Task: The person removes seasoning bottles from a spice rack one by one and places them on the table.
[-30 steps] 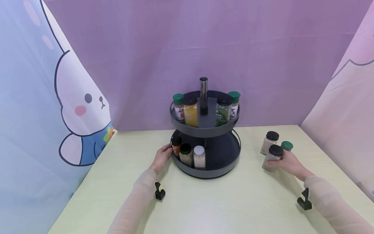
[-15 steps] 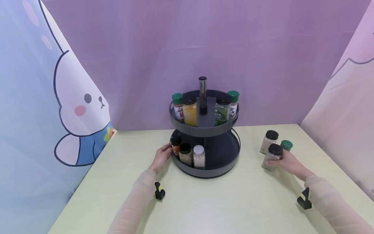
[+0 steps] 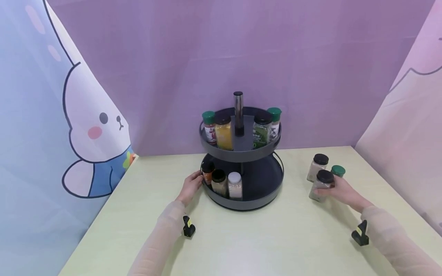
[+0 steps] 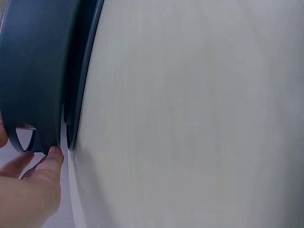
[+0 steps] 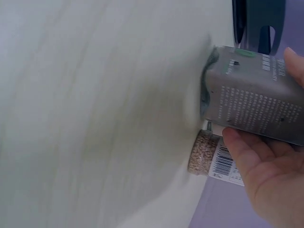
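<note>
"Two-tray spice rack (image 3: 241, 156): anything moved?"

"Hardly. The left hand (image 3: 190, 188) still holds its bottom rim (image 4: 33, 71). The right hand (image 3: 342, 193) pinches a black-lidded spice jar (image 5: 256, 92), well right of the rack, so that jar hasn't gone anywhere."

Counter (image 3: 262, 241) is a pale yellow-green, rack (image 3: 240, 156) is dark grey with a yellow jar (image 3: 224, 137), a green jar (image 3: 260, 136) and an orange jar (image 3: 207, 178), all black-lidded. Near the counter's right edge: black-lidded grey jar (image 5: 256, 92) with rows of white print, plus a green-capped jar (image 3: 338, 171). Purple cloth (image 3: 179, 76) along the back edge, light blue bunny-print cloth (image 3: 31, 161) past the left.
</note>
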The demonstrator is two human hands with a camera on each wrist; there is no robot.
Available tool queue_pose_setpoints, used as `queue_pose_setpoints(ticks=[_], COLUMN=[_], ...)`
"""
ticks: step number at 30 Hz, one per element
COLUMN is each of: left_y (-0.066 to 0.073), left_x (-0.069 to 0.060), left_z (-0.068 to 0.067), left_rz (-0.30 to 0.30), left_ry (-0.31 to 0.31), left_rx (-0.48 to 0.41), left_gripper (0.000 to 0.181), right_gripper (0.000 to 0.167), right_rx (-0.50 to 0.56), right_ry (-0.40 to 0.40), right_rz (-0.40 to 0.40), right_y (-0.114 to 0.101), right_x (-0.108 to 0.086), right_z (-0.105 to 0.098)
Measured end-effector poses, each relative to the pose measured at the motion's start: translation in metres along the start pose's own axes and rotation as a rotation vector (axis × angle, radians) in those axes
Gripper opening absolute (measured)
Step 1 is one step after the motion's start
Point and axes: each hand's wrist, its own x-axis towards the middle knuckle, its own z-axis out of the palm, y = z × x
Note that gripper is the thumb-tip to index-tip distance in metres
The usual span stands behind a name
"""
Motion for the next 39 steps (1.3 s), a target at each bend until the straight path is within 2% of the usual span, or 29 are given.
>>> queue_pose_setpoints(ticks=[4, 7, 14, 18, 26, 34, 36, 39], left_y=[0.005, 0.003, -0.015, -0.020, -0.019, -0.019, -0.013, -0.012], left_x=[-0.003, -0.001, 0.012, 0.014, 0.016, 0.015, 0.011, 0.010], left_z=[0.001, 0.001, -0.001, -0.001, -0.001, -0.001, 0.000, 0.000], left_rz=[-0.001, 0.003, 0.012, 0.014, 0.004, 0.004, -0.001, -0.001], left_ry=[-0.003, 0.000, 0.030, 0.044, 0.075, 0.063, 0.053, 0.054], left_rx=[0.015, 0.011, 0.005, 0.021, 0.015, 0.014, 0.012, 0.015], left_gripper=[0.047, 0.047, 0.047, 0.047, 0.045, 0.046, 0.046, 0.046], right_gripper=[0.067, 0.067, 0.061, 0.059, 0.065, 0.068, 0.068, 0.065], right_rx=[-0.006, 0.000, -0.006, -0.002, -0.005, -0.020, -0.037, -0.042], right_ry=[-0.008, -0.015, -0.005, 0.012, 0.020, 0.004, 0.008, 0.008], right_rz=[0.016, 0.022, 0.011, -0.005, -0.035, -0.036, -0.035, -0.039], right_y=[-0.002, -0.003, -0.007, -0.012, -0.020, -0.025, -0.027, -0.031], right_x=[0.001, 0.001, 0.000, 0.000, 0.001, 0.002, 0.002, 0.002], right_z=[-0.004, -0.006, -0.009, -0.013, -0.020, -0.023, -0.024, -0.026])
